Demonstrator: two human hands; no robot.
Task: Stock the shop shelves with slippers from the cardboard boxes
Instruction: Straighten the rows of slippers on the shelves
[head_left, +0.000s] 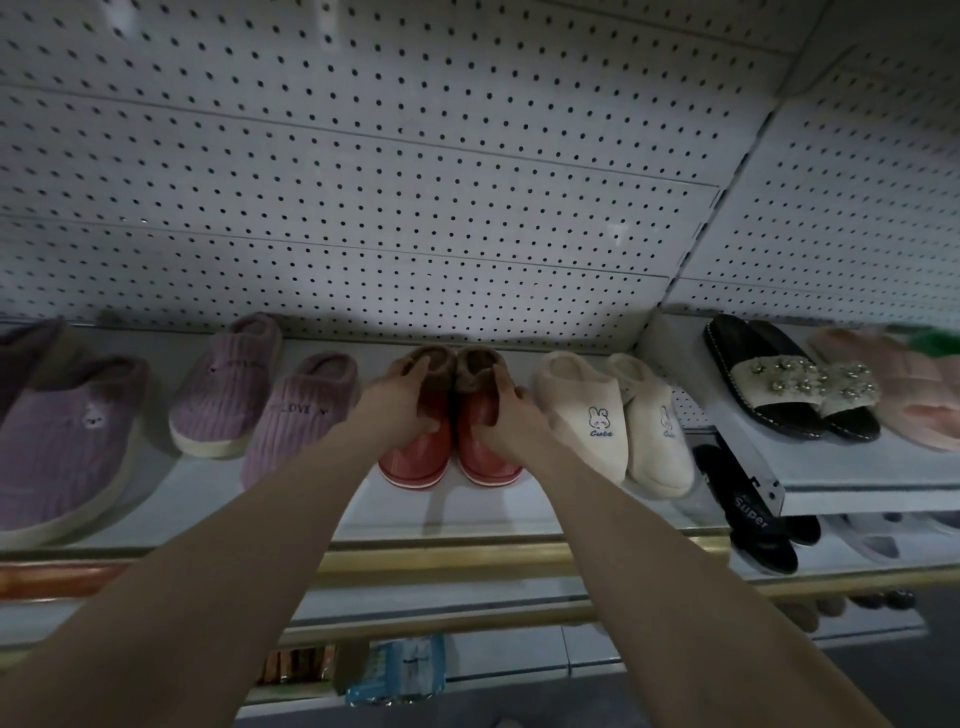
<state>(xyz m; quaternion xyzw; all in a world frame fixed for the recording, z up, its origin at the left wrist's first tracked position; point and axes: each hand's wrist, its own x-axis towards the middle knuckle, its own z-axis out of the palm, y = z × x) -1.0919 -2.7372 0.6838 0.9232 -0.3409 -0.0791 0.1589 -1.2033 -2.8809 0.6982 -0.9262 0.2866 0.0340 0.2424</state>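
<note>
A pair of red slippers with brown fleece lining stands side by side on the white shelf (467, 512), toes toward me. My left hand (402, 397) grips the left red slipper (415, 460) over its top and cuff. The right red slipper (485, 457) is held the same way by my right hand (511, 415). Both soles rest on the shelf. No cardboard box is in view.
Purple ribbed slippers (260, 395) and a larger purple pair (67, 436) lie to the left, cream bunny slippers (613, 415) to the right. A higher shelf at right holds black pearl sandals (795, 384) and pink fluffy slippers (904, 389). Pegboard wall (415, 182) behind; black "Super" slides (748, 506) below right.
</note>
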